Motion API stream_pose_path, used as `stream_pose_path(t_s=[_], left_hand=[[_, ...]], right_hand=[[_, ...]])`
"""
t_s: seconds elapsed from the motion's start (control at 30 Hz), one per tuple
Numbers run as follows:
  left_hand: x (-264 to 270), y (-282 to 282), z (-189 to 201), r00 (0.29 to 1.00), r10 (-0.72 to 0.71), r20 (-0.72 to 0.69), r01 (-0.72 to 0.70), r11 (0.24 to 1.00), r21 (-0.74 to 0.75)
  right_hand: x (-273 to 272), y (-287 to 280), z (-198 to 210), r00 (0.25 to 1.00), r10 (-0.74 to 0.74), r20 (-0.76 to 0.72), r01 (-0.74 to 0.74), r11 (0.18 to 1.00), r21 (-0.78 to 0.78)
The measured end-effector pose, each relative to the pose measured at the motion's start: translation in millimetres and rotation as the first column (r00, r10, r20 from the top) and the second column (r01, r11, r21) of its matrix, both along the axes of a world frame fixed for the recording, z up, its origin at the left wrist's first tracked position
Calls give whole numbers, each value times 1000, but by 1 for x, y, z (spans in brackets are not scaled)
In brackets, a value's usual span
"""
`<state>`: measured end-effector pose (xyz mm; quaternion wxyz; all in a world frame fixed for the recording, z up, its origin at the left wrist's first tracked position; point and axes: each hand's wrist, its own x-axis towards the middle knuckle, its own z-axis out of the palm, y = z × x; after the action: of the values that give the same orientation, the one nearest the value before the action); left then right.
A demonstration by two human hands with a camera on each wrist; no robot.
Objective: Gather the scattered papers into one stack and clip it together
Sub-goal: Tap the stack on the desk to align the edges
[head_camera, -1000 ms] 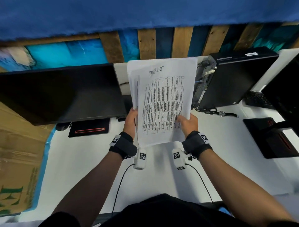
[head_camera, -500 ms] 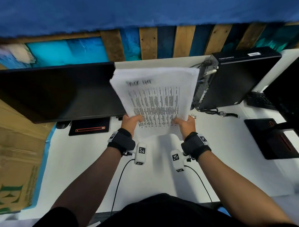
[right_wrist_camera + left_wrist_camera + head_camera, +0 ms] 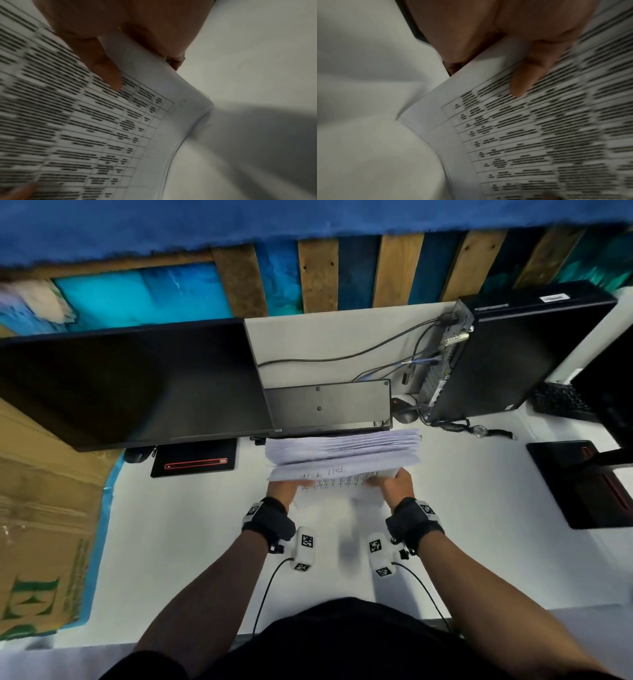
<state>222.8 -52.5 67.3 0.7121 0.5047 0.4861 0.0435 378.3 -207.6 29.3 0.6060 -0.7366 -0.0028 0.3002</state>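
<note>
A thick stack of white printed papers [image 3: 342, 451] is held upright on the white desk [image 3: 171, 542], its top edge fanned toward me and blurred. My left hand [image 3: 286, 489] grips its left side, thumb pressed on the printed table of the front sheet [image 3: 539, 135]. My right hand [image 3: 394, 484] grips the right side the same way, thumb on the front sheet [image 3: 77, 128]. The lower edge curves against the desk in both wrist views. No clip is visible.
A black monitor [image 3: 130, 385] stands at left with its base [image 3: 195, 462]. A dark keyboard [image 3: 329, 405] leans behind the papers. A black computer case [image 3: 513, 354] with cables stands at right, and a second monitor base [image 3: 582, 481] at the right edge. A cardboard box [image 3: 37, 508] is at far left.
The stack, held up facing me a second ago, has tipped forward and dropped down onto the desk. Both hands moved down with it and keep their grip.
</note>
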Motion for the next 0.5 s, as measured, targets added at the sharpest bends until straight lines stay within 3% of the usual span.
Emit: stream_pose_path(t_s=[0.07, 0.17, 0.27, 0.37, 0.5], left_hand=[[16, 3, 0, 987, 148, 59, -155, 977, 146], [20, 4, 1, 999, 36, -20, -31, 971, 237], [20, 5, -4, 975, 7, -220, 46, 971, 236], [27, 9, -6, 996, 83, -27, -73, 960, 271], [22, 5, -12, 998, 66, -23, -59, 968, 245]], right_hand=[[1, 0, 6, 1000, -6, 14, 6, 1000, 28], [-3, 4, 20, 997, -34, 63, 29, 997, 77], [-7, 9, 26, 995, -38, 92, 28, 994, 109], [-4, 8, 27, 995, -57, 82, 45, 988, 146], [-10, 7, 18, 999, -16, 44, 13, 998, 61]])
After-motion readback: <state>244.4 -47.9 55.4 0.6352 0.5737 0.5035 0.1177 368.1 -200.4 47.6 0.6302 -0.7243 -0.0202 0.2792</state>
